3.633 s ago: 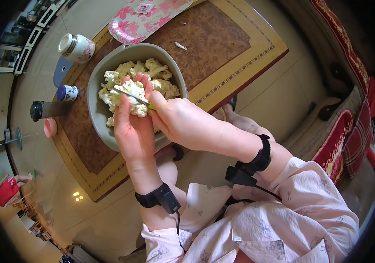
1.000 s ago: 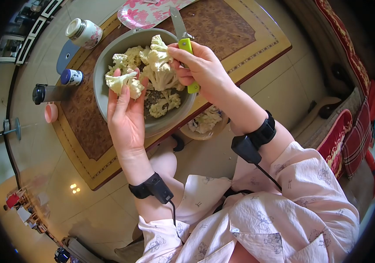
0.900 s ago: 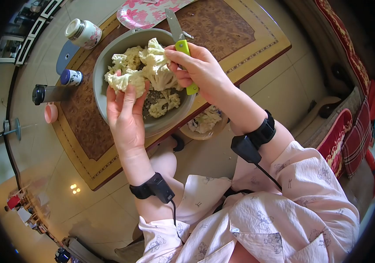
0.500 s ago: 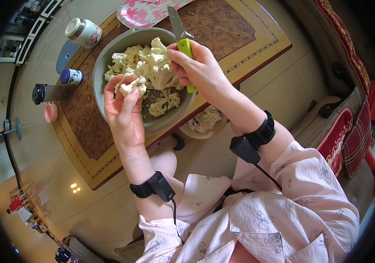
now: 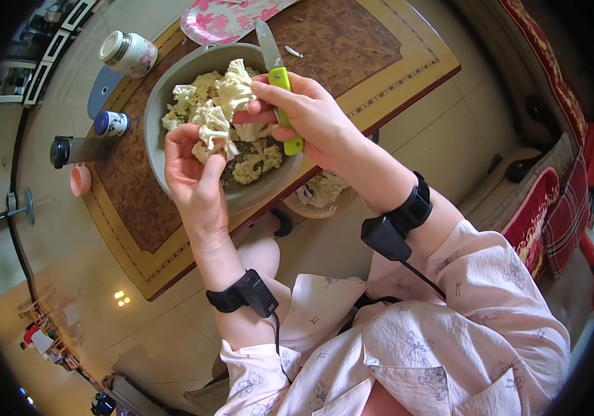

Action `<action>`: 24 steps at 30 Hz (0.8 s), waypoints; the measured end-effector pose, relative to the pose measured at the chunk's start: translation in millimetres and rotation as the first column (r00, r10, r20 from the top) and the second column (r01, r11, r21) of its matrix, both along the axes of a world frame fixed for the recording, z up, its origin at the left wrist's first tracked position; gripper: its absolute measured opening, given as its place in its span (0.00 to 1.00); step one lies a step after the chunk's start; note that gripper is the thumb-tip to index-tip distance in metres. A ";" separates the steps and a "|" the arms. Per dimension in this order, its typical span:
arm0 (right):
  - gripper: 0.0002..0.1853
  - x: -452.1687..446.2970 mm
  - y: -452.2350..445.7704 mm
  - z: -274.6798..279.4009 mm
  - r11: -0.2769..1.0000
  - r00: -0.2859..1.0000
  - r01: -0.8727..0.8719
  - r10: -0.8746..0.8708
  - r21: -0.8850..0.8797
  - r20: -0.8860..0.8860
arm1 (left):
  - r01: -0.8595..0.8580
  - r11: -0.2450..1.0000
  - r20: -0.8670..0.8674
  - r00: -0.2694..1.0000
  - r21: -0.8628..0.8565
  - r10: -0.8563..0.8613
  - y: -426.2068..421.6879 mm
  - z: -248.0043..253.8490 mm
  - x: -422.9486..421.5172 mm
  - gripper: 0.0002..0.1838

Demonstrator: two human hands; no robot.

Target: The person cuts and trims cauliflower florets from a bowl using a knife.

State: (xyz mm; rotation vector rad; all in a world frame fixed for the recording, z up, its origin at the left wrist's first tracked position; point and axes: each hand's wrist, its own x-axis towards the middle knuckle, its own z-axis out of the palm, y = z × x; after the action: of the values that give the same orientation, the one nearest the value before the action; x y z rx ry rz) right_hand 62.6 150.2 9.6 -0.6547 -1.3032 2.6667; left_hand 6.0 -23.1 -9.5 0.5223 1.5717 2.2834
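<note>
My left hand is closed on a small cauliflower floret, over the left part of a grey colander. My right hand grips a folding knife by its lime-green handle, the blade pointing up and away from me. The thumb and fingers of that hand also pinch a larger cauliflower piece, close beside the floret in my left hand. More florets lie in the colander below, partly hidden by my hands.
The colander stands on a wooden table near its edge. Beyond it lie a pink floral tray and a white scrap. A jar, a blue-lidded container and a pink cup stand leftward. Below the edge, a bowl holds trimmings.
My right hand, with knife and cauliflower piece, has shifted slightly left toward my left hand. The floret in my left hand has turned, and the two pieces are closer together.
</note>
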 end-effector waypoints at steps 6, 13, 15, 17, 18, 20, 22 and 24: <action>0.14 -0.4 -0.8 -1.1 0.989 0.999 -0.025 0.020 -0.149 -0.031 | -0.006 0.994 -0.034 0.999 -0.109 0.002 3.2 0.5 1.3 0.19; 0.11 -0.7 -2.8 1.2 0.988 1.000 0.022 -0.023 -0.154 -0.002 | -0.089 0.967 -0.107 0.992 -0.240 0.065 10.2 6.9 3.5 0.18; 0.10 -0.4 -3.5 2.9 0.988 1.000 0.030 -0.030 -0.151 0.007 | -0.092 0.968 -0.106 0.992 -0.233 0.068 9.9 7.2 4.0 0.18; 0.09 -0.4 -3.0 3.1 0.979 0.999 0.030 -0.036 -0.203 -0.023 | -0.093 0.970 -0.105 0.992 -0.225 0.071 8.9 7.0 4.0 0.18; 0.09 -0.3 -2.0 1.8 0.979 0.999 0.030 -0.035 -0.203 -0.023 | -0.106 0.955 -0.105 0.991 -0.277 0.079 7.4 6.4 3.7 0.17; 0.10 -1.1 -0.9 -1.5 0.981 0.998 -0.019 0.007 -0.192 -0.066 | -0.121 0.937 -0.106 0.990 -0.328 0.091 4.8 4.6 2.7 0.16; 0.10 0.6 -5.0 -0.7 1.000 0.995 0.016 -0.017 -0.014 -0.098 | -0.183 0.912 -0.203 0.973 -0.366 0.114 4.0 1.6 0.7 0.14; 0.11 2.5 -7.0 1.4 0.984 0.990 0.060 -0.038 0.165 -0.135 | -0.254 0.887 -0.339 0.933 -0.386 0.120 4.2 -0.4 -2.7 0.13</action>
State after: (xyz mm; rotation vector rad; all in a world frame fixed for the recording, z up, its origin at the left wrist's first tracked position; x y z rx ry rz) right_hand 65.1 143.2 11.0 -0.4746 -1.4365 2.4786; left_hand 3.3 -18.9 -9.9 0.6486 2.2923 1.9549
